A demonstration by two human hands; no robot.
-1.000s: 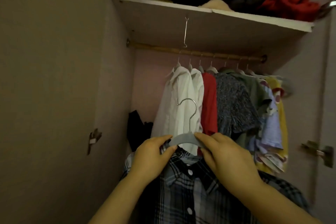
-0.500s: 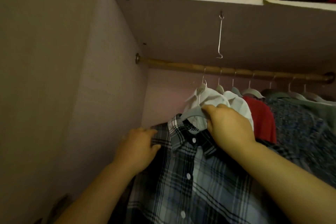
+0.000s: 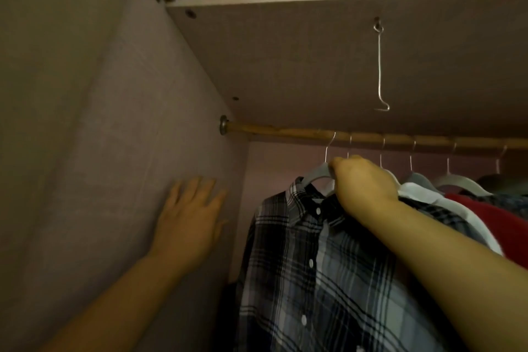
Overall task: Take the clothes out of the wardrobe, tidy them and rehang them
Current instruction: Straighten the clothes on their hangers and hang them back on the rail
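Shirt (image 3: 314, 266), plaid, buttoned, on grey hanger (image 3: 315, 174) at left end of the row. The hanger's wire hook reaches up to rod (image 3: 285, 133); can't tell from this angle if it's fully seated.

R hand (image 3: 363, 183): fingers curled round the hanger at its neck, just under the wire, above the collar. L hand (image 3: 188, 217): fingers straight and spread, holding nothing, flat at side wall (image 3: 114, 151), apparently touching. It is apart from the shirt.

Neighbours: white shirt (image 3: 428, 198) just beside on the right, then red one (image 3: 500, 223); their hangers are on the same rod.

Handling (judgement):
- Shirt is light, thin woven cloth, fully limp. It has no shape of its own and drapes from the hanger shoulders.
- Hanger is the only stiff part, so grip there, at the neck as R hand does now. One hand is enough for the wt.
- Pulling on the cloth would prob. drag a shoulder off the hanger, and the collar could slip to one side.
- Wire hook is thin and may twist in the grip. Check it sits over the rod before letting go.
- Not fragile. The buttons are the only hard bits.
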